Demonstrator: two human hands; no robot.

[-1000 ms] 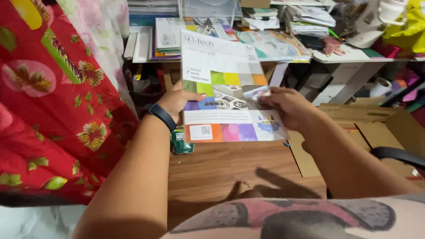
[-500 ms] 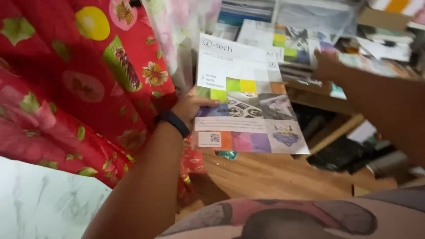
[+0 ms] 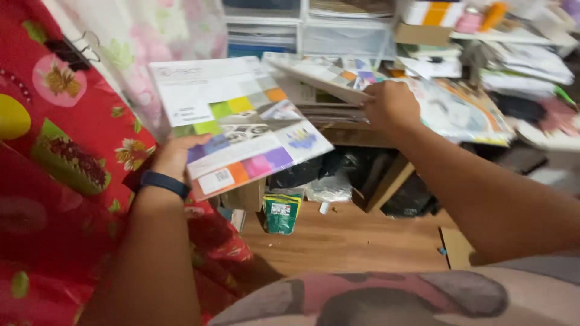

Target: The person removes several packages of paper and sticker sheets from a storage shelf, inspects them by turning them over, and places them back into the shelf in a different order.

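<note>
1. Head view, left hand: left of centre, fingers curled under the lower left edge of a colourful printed sheet, thumb side against it. Closed on the sheet. Dark blue wristband on the wrist just below.
2. Sheet: held up tilted, centre-left of frame, upper left corner white, coloured squares across the middle and bottom. Its right and top edges are free, nothing touching them; its lower right corner hangs over the dark bags under the table.
3. Right hand: upper centre-right, fingers closed on the edge of a second flat booklet that lies on the pile on the cluttered table. Grip looks pinched; fingertips partly hidden by blur.
4. Table edge: runs from centre to right of frame, papers overhang it, a wooden leg slants down below the right hand.
5. Left side: red flowered cloth fills the left third, close against the left forearm, little room there.
6. Open room: bare wooden floor in lower centre, between the forearms, with a green packet standing at its upper left edge and a cardboard piece at right.
7. Top of frame: clear plastic drawers behind the pile, stacked papers upper right, crowded.
</note>
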